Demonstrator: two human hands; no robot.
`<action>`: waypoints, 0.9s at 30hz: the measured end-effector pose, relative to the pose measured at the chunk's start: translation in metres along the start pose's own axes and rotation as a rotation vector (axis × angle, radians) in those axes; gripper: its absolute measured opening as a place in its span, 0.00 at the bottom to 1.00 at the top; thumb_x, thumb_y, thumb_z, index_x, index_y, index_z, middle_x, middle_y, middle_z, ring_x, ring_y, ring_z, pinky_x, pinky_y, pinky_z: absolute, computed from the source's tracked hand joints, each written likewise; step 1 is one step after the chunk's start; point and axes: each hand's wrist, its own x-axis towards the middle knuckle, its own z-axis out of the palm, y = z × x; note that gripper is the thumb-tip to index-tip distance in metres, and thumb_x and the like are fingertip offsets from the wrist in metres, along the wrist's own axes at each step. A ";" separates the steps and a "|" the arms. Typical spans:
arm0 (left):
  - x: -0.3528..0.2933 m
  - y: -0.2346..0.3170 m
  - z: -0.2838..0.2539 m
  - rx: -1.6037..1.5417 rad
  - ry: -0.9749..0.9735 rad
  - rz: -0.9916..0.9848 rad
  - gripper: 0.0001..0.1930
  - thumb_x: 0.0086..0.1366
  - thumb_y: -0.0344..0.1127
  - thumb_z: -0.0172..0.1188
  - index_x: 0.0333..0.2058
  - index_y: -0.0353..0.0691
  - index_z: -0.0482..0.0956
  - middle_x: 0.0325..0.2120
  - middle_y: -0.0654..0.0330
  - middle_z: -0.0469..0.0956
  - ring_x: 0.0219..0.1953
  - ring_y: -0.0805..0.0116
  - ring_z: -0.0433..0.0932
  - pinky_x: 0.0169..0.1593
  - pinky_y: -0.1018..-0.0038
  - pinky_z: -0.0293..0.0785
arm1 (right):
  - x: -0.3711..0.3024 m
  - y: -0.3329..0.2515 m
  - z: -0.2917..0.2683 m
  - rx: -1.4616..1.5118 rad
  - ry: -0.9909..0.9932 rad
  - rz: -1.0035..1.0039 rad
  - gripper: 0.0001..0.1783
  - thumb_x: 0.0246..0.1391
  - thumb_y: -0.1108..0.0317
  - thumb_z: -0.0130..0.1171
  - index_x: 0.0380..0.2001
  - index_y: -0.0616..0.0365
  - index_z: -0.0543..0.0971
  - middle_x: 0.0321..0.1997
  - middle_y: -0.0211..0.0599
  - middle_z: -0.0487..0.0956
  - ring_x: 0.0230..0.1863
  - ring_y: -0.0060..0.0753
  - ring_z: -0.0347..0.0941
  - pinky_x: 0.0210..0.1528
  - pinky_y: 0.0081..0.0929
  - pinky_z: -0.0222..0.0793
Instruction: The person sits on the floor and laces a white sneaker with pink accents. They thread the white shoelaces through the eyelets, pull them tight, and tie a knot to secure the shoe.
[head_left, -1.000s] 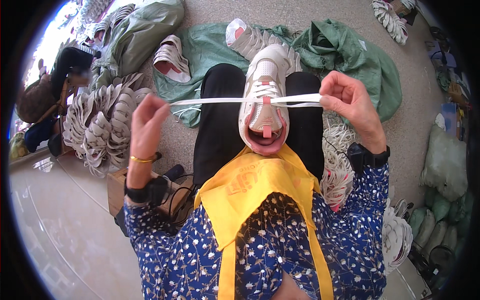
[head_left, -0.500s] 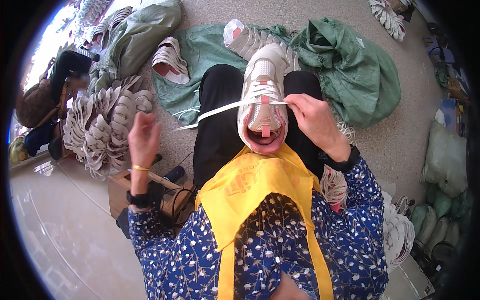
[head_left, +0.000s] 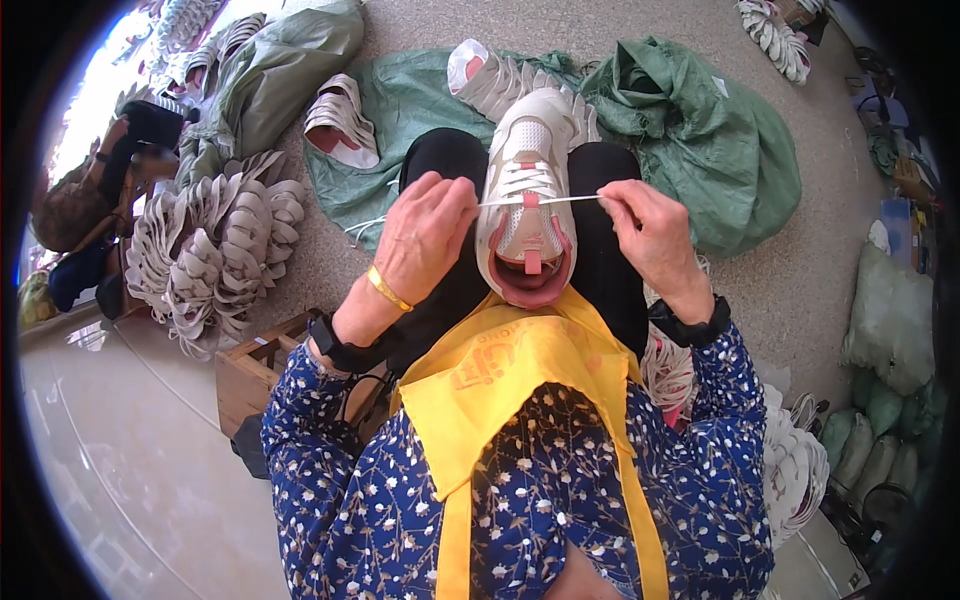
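A beige and white sneaker (head_left: 533, 135) with a pink lining rests between my knees, toe pointing away from me. White shoelace (head_left: 568, 199) is threaded through its upper eyelets and pulled out taut to both sides, across the tongue (head_left: 527, 236). My left hand (head_left: 425, 235) is closed in a pinch on the lace just left of the shoe; a loose end of lace shows beyond that hand. On the right, my right hand (head_left: 652, 235) pinches the other end between thumb and fingertips, a little away from the shoe.
Green woven sacks (head_left: 700, 150) lie on the floor ahead, with shoe uppers (head_left: 345, 120) on one. A heap of stacked uppers (head_left: 215, 250) sits at left. Beside my left arm stands a wooden box (head_left: 250, 385). Lace bundles (head_left: 668, 375) hang near my right hip. Another person (head_left: 95, 205) is at far left.
My left hand has come in from the left and taken hold of the lace. The right hand has moved slightly outward, and the lace is now straight and tight.
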 end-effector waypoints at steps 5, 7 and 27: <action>-0.010 -0.002 -0.028 0.083 -0.052 -0.009 0.07 0.62 0.26 0.63 0.31 0.38 0.72 0.26 0.55 0.72 0.33 0.51 0.73 0.38 0.60 0.71 | -0.004 0.006 -0.018 -0.005 0.036 0.081 0.04 0.60 0.75 0.63 0.38 0.61 0.81 0.36 0.44 0.83 0.36 0.51 0.82 0.37 0.37 0.77; -0.022 -0.008 -0.037 0.109 -0.075 -0.055 0.07 0.60 0.25 0.64 0.31 0.37 0.72 0.27 0.55 0.72 0.36 0.50 0.72 0.41 0.59 0.71 | -0.011 0.010 -0.027 -0.043 0.065 0.105 0.04 0.59 0.76 0.64 0.38 0.61 0.82 0.36 0.44 0.84 0.35 0.46 0.82 0.37 0.34 0.76; -0.178 -0.143 -0.131 0.306 0.009 -0.630 0.07 0.63 0.27 0.64 0.33 0.35 0.73 0.24 0.53 0.75 0.25 0.54 0.75 0.32 0.64 0.71 | -0.142 0.173 -0.129 -0.039 0.173 0.698 0.08 0.65 0.74 0.59 0.44 0.62 0.84 0.33 0.30 0.84 0.27 0.19 0.79 0.31 0.19 0.77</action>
